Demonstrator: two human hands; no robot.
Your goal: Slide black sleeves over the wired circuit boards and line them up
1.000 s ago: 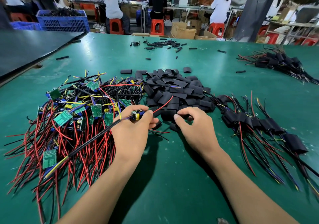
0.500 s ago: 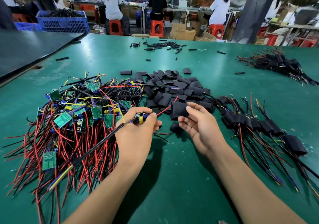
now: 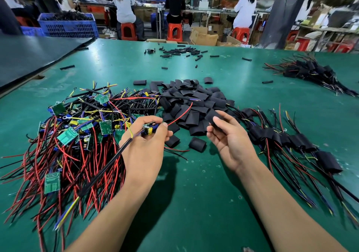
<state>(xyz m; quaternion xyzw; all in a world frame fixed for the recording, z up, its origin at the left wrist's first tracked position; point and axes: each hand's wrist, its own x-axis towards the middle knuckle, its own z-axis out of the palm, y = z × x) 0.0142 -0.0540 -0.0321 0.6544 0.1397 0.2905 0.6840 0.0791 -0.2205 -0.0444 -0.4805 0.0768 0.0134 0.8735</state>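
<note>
Fingertip grip on one wired circuit board (image 3: 148, 129) with the left hand (image 3: 143, 148), fingers curled round it, red lead (image 3: 180, 113) poking out toward the heap of loose sleeves (image 3: 192, 100), thick black cable (image 3: 108, 166) trailing back to the left. Pinching a single black sleeve (image 3: 212, 115) in the right hand (image 3: 229, 138), fingers bent round it, near the board but not touching. Both held over the green table (image 3: 194, 203). Tangle of bare boards (image 3: 77, 135) off to the left, sleeved ones (image 3: 291, 139) lined up on the right
</note>
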